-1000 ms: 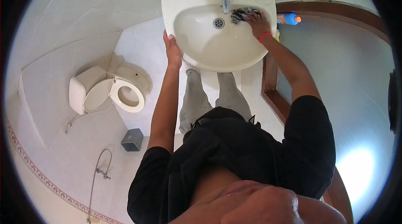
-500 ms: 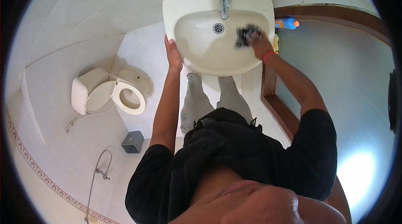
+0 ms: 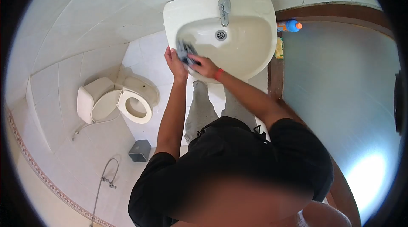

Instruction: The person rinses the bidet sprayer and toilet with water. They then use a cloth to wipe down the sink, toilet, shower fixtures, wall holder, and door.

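A white sink (image 3: 263, 6) with a chrome faucet (image 3: 224, 11) and a round drain (image 3: 220, 35) is in front of me. Inside the basin's left side, my right hand (image 3: 205, 66) is closed on a crumpled grey-and-black cloth (image 3: 186, 50), pressing it near the front left rim. The cloth is slightly blurred. My left hand (image 3: 176, 64) grips the sink's outer left edge, thumb and fingers against it, right beside the cloth; part of its fingers is hidden.
A toilet (image 3: 136, 107) with its lid raised stands to the left, and a grey bin (image 3: 140, 150) is below it. A shower hose (image 3: 98, 188) hangs on the left wall. Right of the sink are a blue bottle (image 3: 292, 25) with an orange cap and a yellow-green sponge-like item (image 3: 279, 48).
My right hand has swept the cloth from the basin's right side across to its left side. My left hand has stayed at the sink's left edge, a little lower along it.
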